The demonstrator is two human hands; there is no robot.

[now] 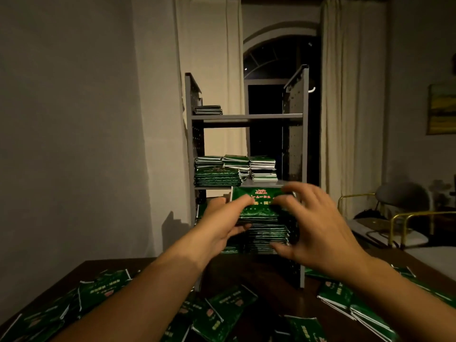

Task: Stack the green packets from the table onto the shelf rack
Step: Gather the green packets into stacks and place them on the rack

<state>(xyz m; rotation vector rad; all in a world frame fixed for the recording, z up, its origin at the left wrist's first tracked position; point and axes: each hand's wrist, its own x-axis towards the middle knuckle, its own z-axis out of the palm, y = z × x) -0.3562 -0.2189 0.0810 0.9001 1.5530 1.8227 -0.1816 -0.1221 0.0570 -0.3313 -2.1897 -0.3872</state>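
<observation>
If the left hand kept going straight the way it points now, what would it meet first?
The left hand grips a bundle of green packets and points at the shelf rack. It would likely meet the stack of packets on the lower shelf first, though depth is unclear from this single view.

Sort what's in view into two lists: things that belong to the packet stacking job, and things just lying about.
Part of the job:
- bundle of green packets, gripped by the left hand, right hand spread beside it
- loose packets on the table
- shelf rack with stacked packets

Just lying about:
- curtains
- chairs
- framed picture
</observation>
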